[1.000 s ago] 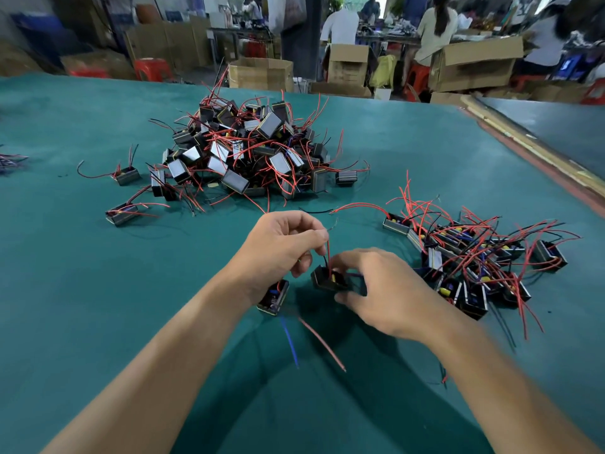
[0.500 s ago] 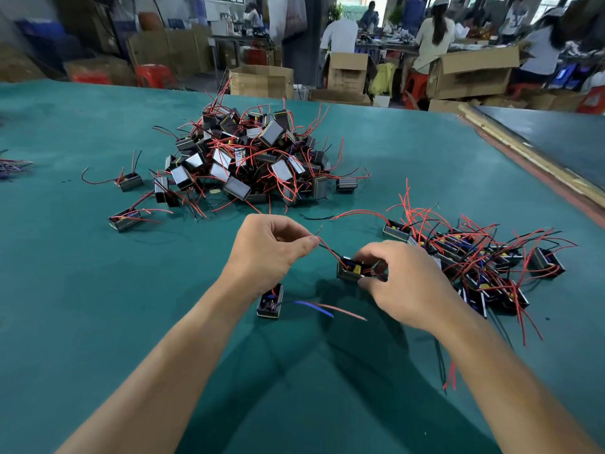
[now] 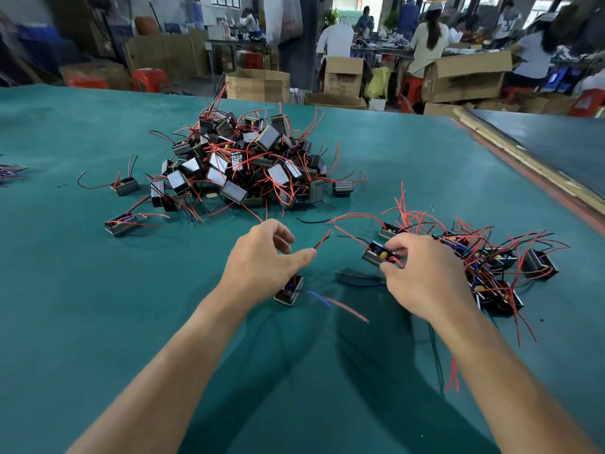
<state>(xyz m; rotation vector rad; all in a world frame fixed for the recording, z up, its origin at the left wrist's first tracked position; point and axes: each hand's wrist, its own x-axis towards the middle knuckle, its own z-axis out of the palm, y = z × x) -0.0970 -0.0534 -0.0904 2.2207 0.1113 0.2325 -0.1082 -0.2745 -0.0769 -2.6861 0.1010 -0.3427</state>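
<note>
Right hand (image 3: 425, 276) covers the near half of the module (image 3: 372, 256) it pinches, and I cannot read any markings at this size. Left of the grip, I cannot tell whether the left hand (image 3: 262, 263) touches the red wire (image 3: 324, 239). Below that hand, a second module (image 3: 289, 293) is half hidden and its leads (image 3: 347, 309) are motion-blurred. Forearms (image 3: 163, 388) run off the bottom edge.

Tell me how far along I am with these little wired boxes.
Probably done: the smaller pile beside your right hand. In hand: that hand pinches one box, and a red wire ends near the thumb of your left hand. A second box peeks out under that hand, grip unclear. Left: the big heap farther back, clearly the larger share, plus strays beside it.
</note>
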